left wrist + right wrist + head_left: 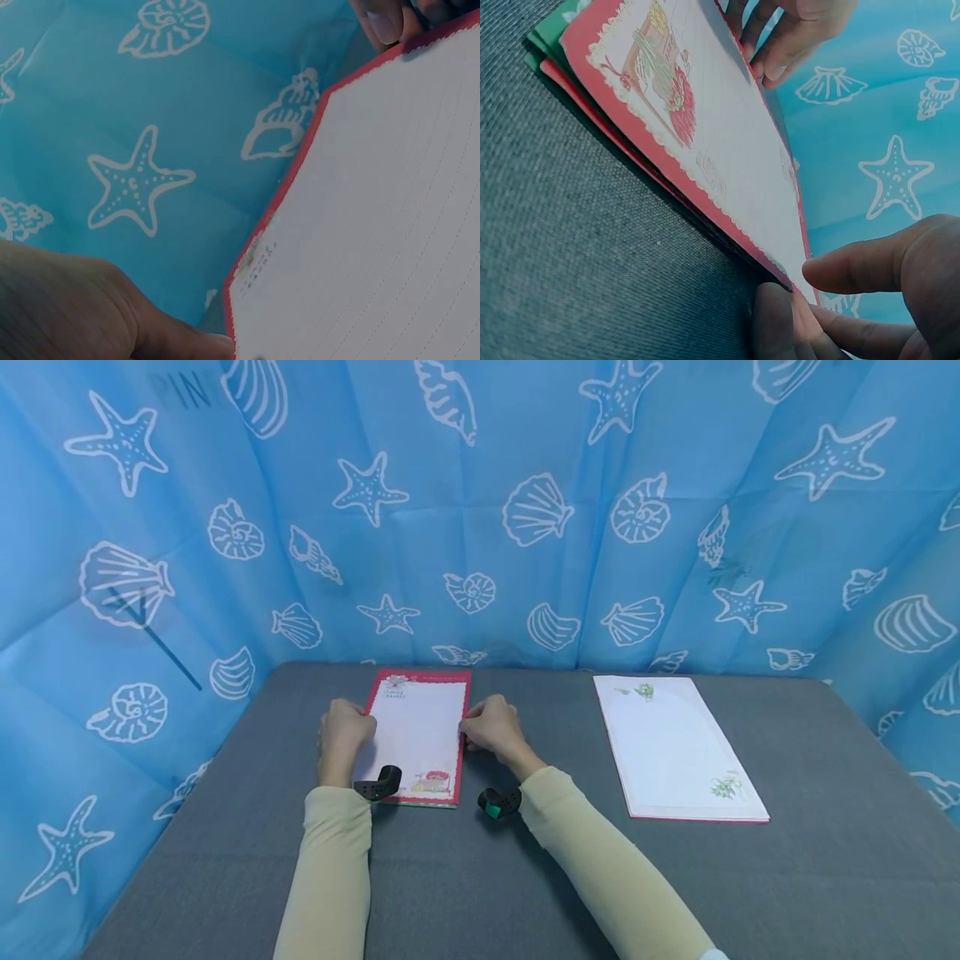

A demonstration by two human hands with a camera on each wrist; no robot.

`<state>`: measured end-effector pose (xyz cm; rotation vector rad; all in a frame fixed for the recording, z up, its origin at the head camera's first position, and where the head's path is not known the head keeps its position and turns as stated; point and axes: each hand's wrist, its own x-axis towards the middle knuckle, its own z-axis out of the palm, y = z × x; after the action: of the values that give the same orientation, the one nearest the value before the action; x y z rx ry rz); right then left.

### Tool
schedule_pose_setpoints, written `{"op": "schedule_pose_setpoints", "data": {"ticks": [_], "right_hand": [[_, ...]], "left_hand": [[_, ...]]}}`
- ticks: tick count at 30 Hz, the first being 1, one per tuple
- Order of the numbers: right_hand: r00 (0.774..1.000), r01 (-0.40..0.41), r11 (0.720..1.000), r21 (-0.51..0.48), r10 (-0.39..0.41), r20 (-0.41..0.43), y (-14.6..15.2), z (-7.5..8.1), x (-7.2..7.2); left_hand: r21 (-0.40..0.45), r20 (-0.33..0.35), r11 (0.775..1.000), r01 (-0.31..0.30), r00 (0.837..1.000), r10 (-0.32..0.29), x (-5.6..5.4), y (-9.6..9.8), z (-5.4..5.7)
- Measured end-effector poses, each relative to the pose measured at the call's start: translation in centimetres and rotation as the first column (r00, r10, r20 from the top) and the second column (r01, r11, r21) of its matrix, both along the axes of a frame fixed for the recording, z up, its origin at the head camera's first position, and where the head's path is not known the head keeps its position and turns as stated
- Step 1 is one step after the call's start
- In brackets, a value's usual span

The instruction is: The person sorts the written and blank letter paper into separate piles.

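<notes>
A stack of red-bordered letter paper [420, 727] lies in front of me, its white lined top sheet printed with small pictures at two corners. My left hand [347, 727] grips its left edge; in the left wrist view the thumb [187, 341] meets the red border. On the opposite edge, my right hand [495, 727] pinches the paper, thumb [847, 266] on top and fingers beneath, as the right wrist view shows. There, green and red layers [551, 56] show under the top sheet at its near corner, slightly fanned apart.
To the right lies a second stack of white paper [675, 752] with green plant prints and a thin red edge below. Both rest on a grey cloth-covered table [555, 877]. A blue curtain [465, 527] with shells and starfish hangs behind and at the sides.
</notes>
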<state>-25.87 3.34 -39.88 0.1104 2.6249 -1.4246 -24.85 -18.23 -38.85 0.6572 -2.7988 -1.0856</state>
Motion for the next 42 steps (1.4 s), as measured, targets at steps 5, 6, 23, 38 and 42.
{"op": "schedule_pose_setpoints", "data": {"ticks": [5, 6, 23, 38, 42], "right_hand": [[1.000, -0.013, 1.000, 0.015, 0.013, -0.003, 0.1, 0.0, 0.1], [1.000, -0.017, 1.000, 0.015, 0.017, -0.007, 0.1, 0.0, 0.2], [0.997, -0.032, 0.999, -0.013, 0.031, -0.065, 1.9, 0.7, 0.5], [0.989, -0.058, 0.998, 0.004, 0.058, -0.134, 6.2, 1.4, 0.8], [0.984, -0.057, 0.998, 0.019, 0.060, -0.170, 7.7, 1.8, 1.1]], "left_hand": [[0.002, 0.011, 1.000, -0.011, 1.000, 0.011, 0.0, 0.1, 0.0], [0.003, 0.010, 1.000, -0.013, 1.000, 0.013, 0.1, 0.1, 0.1], [0.014, -0.106, 1.000, 0.023, 0.994, -0.022, 0.0, 1.2, 0.6], [-0.078, -0.291, 0.972, 0.222, 0.927, -0.235, -0.3, 5.0, 0.8], [-0.090, -0.308, 0.954, 0.286, 0.903, -0.300, -0.1, 6.3, 1.0]]}}
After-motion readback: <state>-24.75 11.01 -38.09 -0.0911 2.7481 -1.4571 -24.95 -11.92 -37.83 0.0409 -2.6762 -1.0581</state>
